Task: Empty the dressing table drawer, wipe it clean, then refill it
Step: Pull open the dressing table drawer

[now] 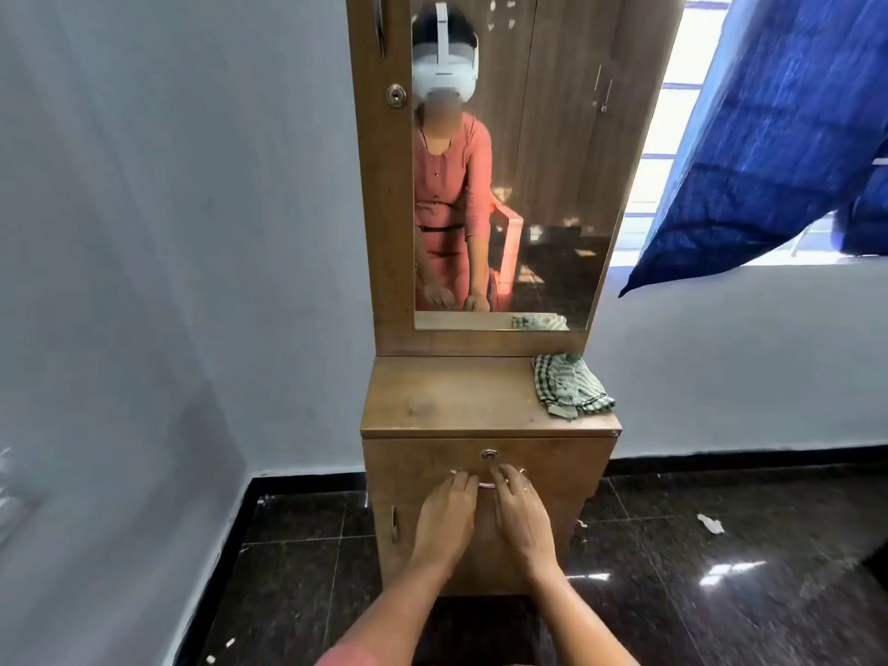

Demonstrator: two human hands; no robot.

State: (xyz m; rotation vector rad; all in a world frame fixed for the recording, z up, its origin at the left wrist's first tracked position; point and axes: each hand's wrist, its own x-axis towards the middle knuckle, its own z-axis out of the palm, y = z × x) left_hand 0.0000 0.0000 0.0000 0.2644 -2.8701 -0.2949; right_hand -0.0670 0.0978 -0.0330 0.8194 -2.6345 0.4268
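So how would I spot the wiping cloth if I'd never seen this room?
Find the tall wooden dressing table with its mirror against the pale wall. On its flat top, at the right rear corner below the mirror, lies a crumpled cloth. It is checked green and white, unlike the plain blue curtain at the window.

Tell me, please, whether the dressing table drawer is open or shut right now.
Shut: the drawer front sits flush below the tabletop, no gap showing; the left hand and right hand touch its handle.
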